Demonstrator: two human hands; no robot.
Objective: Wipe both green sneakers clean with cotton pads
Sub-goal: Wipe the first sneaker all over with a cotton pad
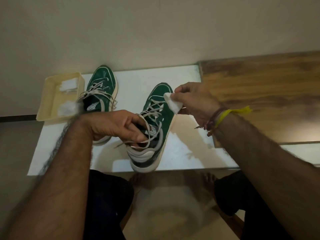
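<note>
sneakers [102,87]: 2 | cotton pads [174,103]: 3 | tray [50,94]: 1 | hands [117,125]: 2

Both forearms are bare and hairy, no sleeves in view. The right wrist wears a stack of thread bands [215,118], dark maroon cords beside a bright yellow one whose frayed tail [242,110] sticks out. Dark trousers [105,196] cover the legs, and the feet [208,179] below are bare.

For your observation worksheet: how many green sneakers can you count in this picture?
2. One sneaker stands at the back beside the yellow tray; the other sneaker is nearer, held at its opening by the left hand. None seems hidden.
</note>
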